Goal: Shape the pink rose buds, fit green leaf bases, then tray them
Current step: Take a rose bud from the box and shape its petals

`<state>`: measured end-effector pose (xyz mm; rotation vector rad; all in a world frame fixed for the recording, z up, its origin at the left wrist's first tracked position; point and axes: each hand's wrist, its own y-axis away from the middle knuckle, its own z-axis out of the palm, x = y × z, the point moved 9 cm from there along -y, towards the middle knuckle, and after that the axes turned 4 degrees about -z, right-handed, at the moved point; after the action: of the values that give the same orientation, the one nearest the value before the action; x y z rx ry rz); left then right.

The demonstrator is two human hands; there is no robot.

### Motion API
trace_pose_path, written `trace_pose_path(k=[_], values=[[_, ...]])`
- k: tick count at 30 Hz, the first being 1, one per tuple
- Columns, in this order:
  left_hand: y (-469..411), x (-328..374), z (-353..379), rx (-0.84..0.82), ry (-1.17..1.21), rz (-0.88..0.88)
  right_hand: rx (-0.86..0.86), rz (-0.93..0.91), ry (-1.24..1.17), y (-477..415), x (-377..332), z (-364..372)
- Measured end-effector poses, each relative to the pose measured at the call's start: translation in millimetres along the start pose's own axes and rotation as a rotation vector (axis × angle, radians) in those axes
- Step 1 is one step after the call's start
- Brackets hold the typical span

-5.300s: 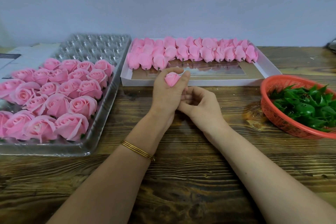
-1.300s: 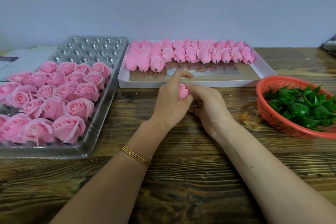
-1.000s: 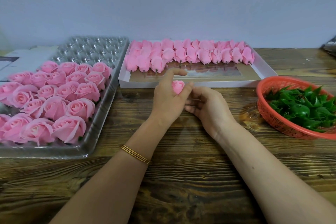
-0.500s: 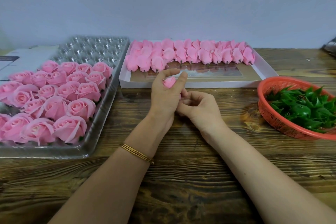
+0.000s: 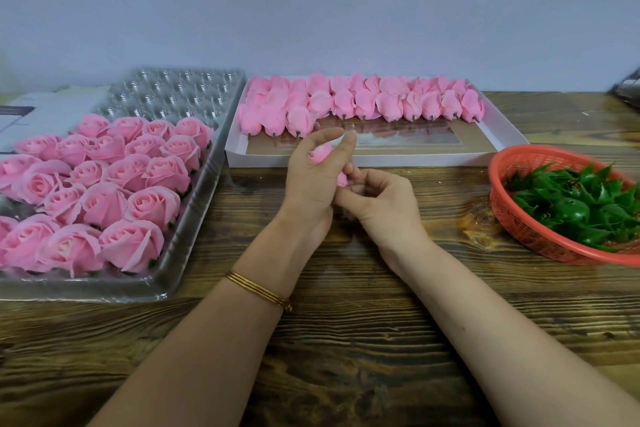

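The bud [image 5: 320,153] sits just in front of the box [image 5: 381,160], over its near rim. The left hand [image 5: 310,184] grips it, with thumb and forefinger curled round its top. The right hand [image 5: 384,201] lies against the left one, a little nearer than the box. Its fingers are curled, and their tips pinch the bud's lower end, where a scrap of pink shows. Inside the box, rows of loose buds [image 5: 363,102] lie along the far side with their dark stubs pointing toward the near rim; the floor on the near side of them is bare. A clear tray [image 5: 194,239] stands just left of the box with its edge close against it. Opened roses [image 5: 104,184] fill its near part, and its far cups hold nothing. To the right of the box and nearer, a red basket [image 5: 519,218] holds a heap of green leaf bases [image 5: 581,205]. Everything rests on a dark wooden table [image 5: 346,340]. A gold bangle [image 5: 258,289] circles the left wrist.
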<state>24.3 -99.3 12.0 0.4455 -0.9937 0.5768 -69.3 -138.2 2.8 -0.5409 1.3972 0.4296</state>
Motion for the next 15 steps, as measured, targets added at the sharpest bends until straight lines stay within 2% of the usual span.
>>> trace_pose_path(k=[7,15], values=[[-0.8,0.3,4.0,-0.101,-0.042,-0.022,-0.073,0.085,-0.011,-0.8,2.2,3.9],[-1.3,4.1,-2.7,-0.036,-0.128,0.037,-0.125,0.175,-0.008,-0.8,9.3,3.4]])
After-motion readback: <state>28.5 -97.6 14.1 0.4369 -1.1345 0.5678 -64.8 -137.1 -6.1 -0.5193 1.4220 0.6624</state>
